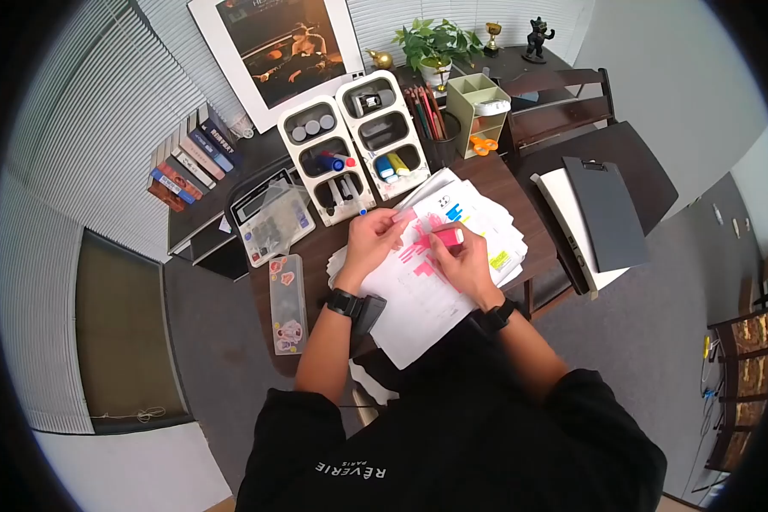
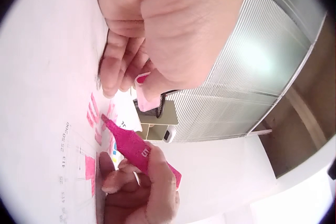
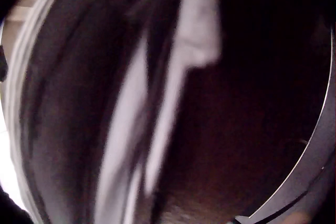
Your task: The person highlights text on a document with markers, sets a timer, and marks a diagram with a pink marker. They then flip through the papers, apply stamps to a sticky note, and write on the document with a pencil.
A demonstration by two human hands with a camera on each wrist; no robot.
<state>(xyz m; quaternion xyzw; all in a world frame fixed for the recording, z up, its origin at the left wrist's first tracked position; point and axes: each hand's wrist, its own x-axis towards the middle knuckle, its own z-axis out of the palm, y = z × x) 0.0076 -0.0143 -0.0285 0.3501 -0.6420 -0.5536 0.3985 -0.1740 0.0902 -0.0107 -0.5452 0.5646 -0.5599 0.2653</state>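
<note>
My right hand (image 1: 468,266) grips a bright pink highlighter (image 2: 134,149), its tip pointing at the printed paper (image 1: 405,320) right at the surface. Pink strokes and filled blocks mark the sheet around the tip. My left hand (image 1: 371,246) rests by the sheet's upper left and pinches a pale pink cap (image 2: 147,95) between thumb and fingers. Under the top sheet lies a stack of other papers (image 1: 508,235) with blue and yellow-green marks. Dark, blurred clothing fills most of the right wrist view, and neither hand's grip shows there.
Beyond the papers stand two white organizers (image 1: 324,192) with markers, a pencil holder (image 1: 439,149) and a green shelf box (image 1: 478,90) with orange scissors (image 1: 484,146). A clear case (image 1: 288,307) lies at left. A black clipboard (image 1: 606,213) lies on the chair at right.
</note>
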